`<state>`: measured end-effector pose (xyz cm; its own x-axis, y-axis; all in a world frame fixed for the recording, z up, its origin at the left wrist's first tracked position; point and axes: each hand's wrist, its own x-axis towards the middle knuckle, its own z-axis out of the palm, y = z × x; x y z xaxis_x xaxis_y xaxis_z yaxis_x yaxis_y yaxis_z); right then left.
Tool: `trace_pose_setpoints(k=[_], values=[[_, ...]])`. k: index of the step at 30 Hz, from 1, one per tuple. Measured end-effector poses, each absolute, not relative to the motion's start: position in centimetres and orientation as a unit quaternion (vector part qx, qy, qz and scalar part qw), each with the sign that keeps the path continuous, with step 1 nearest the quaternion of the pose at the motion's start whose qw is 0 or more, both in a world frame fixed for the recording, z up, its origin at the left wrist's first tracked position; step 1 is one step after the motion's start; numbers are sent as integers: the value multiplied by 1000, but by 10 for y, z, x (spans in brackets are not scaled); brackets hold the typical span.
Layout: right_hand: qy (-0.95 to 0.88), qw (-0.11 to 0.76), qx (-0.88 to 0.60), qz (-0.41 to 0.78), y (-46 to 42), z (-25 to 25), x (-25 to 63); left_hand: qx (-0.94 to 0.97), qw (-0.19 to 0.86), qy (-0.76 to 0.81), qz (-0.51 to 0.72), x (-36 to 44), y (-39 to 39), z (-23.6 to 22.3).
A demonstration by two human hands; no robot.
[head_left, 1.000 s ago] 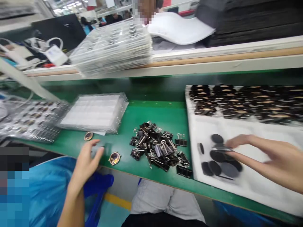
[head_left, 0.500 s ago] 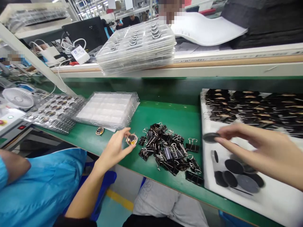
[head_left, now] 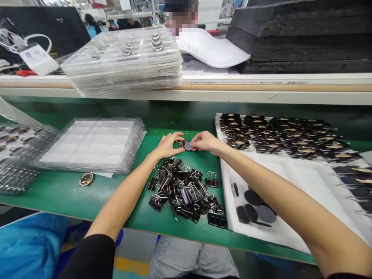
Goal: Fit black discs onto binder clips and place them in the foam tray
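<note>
My left hand pinches a small round gold-rimmed part above the green bench. My right hand pinches a dark flat disc and presses it against that part. Both hands meet just beyond a heap of black binder clips. Several more dark discs lie on a white foam sheet under my right forearm. Another gold-rimmed part lies alone on the bench at the left.
A stack of clear blister trays sits at the left, with more trays on the upper shelf. Rows of clipped assemblies fill the back of the foam sheet. Black foam slabs are piled at upper right. A person in blue sits at the lower left.
My left hand picked a gold-rimmed part off the bench and lifted it. My right hand took a dark disc from the foam sheet and carried it left until both hands met.
</note>
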<state>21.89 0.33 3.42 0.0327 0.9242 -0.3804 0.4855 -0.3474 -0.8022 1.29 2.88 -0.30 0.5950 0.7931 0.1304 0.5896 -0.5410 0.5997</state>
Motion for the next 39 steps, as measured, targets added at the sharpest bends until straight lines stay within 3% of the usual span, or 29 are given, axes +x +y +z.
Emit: trace_pose_setpoints(k=[7,12,17,20,27,32,39], values=[[-618,180,-693,324,10,19,210,856,263,398,199,11,28,-5],[-715,125,-657,204,-6,48,229,851,250,405,222,12,29,-8],[-817,-14,-495,296,-57,91,273,842,232,432,225,16,31,-11],[-807,-76,-492,317,-84,92,282,842,238,429,225,17,31,-9],[-682,51,-717,135,-64,60,257,858,228,410,210,16,28,-5],[-648,85,-753,70,-41,56,243,854,234,409,220,14,29,-8],[-635,34,-772,0,-49,54,235,857,225,409,219,14,31,-10]])
